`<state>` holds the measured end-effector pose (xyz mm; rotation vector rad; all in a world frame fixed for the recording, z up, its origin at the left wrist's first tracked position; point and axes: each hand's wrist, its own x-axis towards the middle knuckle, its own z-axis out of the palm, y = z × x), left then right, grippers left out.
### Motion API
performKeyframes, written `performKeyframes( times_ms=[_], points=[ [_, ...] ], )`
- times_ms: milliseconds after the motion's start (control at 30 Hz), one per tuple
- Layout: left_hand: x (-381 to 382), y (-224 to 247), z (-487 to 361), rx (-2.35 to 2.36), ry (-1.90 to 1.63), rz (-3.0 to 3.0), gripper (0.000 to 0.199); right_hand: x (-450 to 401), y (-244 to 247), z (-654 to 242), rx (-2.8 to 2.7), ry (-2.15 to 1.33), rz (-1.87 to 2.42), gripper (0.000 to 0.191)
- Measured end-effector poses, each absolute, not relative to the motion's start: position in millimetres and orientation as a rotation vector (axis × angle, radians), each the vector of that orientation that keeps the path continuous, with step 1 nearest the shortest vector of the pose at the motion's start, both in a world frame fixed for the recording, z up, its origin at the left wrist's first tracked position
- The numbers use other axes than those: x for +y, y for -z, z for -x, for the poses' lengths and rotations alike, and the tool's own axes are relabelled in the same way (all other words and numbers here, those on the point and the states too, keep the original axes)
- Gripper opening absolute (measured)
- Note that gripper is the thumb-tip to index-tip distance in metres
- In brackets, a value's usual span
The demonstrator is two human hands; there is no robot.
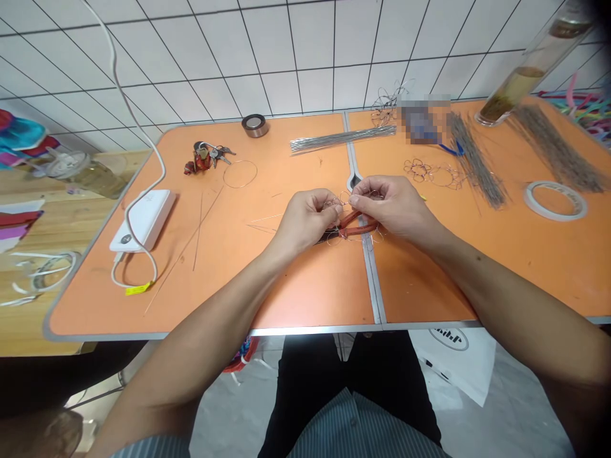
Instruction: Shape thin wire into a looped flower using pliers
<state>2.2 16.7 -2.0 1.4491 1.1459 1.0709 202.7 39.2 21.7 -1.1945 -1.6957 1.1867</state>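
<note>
Both hands work over the middle of an orange folding table (305, 286). My left hand (303, 219) and my right hand (389, 205) pinch a thin silver wire form (344, 202) between their fingertips, with loose wire loops sticking out around them. Red-handled pliers (358, 224) lie under and between my hands, their dark metal head mostly hidden below my left hand. I cannot tell whether either hand grips the pliers.
Straight wire rods (344, 138), wire flowers (429, 173), and dark wire bundles (475, 159) lie across the table. Keys (205, 156), a tape roll (556, 200), a white power bank (143, 219) with its cable, and a glass tube (534, 70) also stand there.
</note>
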Motion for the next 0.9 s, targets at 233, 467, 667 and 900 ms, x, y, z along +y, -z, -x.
performKeyframes(
  times_ms=[233, 467, 667, 900],
  points=[
    [16, 1, -2, 1.163, -1.017, -1.504, 0.014, 37, -23, -202, -1.632, -1.412, 1.157, 0.017],
    [15, -3, -4, 1.094, -1.071, -1.310, 0.011, 37, -23, -203, -1.627, -1.312, 1.170, 0.017],
    [14, -9, -2, 1.055, -1.022, -1.124, 0.015, 37, -26, -202, -1.640, -1.262, 1.161, 0.014],
    [12, -9, -6, 1.073, -1.057, -1.213, 0.020, 36, -27, -201, -1.631, -1.191, 1.163, 0.013]
  ],
)
